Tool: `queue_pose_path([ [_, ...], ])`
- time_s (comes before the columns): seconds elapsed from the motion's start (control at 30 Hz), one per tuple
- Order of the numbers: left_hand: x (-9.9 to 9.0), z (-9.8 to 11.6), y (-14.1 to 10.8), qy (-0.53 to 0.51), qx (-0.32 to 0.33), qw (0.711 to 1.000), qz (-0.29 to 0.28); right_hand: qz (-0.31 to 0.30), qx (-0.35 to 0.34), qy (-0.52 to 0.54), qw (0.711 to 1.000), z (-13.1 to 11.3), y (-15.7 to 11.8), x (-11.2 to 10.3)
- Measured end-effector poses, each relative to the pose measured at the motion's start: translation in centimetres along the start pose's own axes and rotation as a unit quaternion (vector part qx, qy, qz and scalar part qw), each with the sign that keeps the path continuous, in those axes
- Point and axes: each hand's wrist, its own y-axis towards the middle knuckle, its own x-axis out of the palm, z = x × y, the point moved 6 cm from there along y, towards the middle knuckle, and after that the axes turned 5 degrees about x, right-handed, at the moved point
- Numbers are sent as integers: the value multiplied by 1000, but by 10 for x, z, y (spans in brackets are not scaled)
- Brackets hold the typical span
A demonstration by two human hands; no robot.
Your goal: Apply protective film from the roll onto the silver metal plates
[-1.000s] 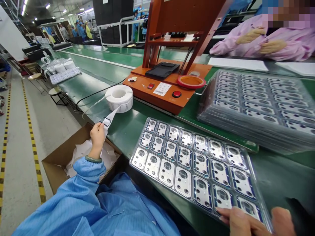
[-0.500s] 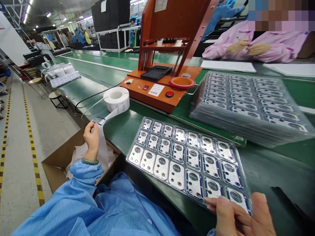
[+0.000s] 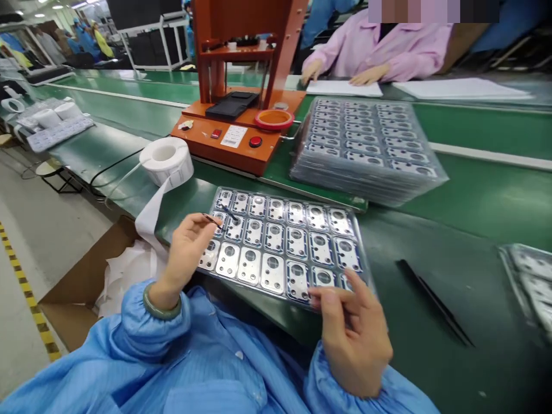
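Pinched in the left hand (image 3: 187,244), a thin, dark-edged frame (image 3: 228,213) slants down rightward above the left end of a clear plastic tray (image 3: 363,253). The tray lies lengthwise left to right on the green bench (image 3: 409,236), holding shiny, round-cornered plates (image 3: 272,273); the right hand (image 3: 357,333) curls its fingers at the near edge, whether gripping I cannot tell.

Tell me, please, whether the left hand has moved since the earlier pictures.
Yes: the left hand has moved rightward relative to the white label roll, now over the clear tray's left end.
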Motion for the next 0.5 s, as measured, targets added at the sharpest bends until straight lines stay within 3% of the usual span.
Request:
queue_pose_path([
  [0.1, 50, -6, -18, -7, -61, 990, -125, -76, 1, -6, 997, -2, 12, 2],
  [0.2, 81, -5, -32, 10, -65, 975, -213, -128, 1, -31, 991, -10, 26, -1],
  [0.33, 99, -6, -41, 49, -51, 958, -277, -143, 61, -18, 988, -12, 39, -8],
  [0.5, 103, -11, -44, 78, -49, 951, -294, -204, 89, -9, 975, -9, 39, -5],
])
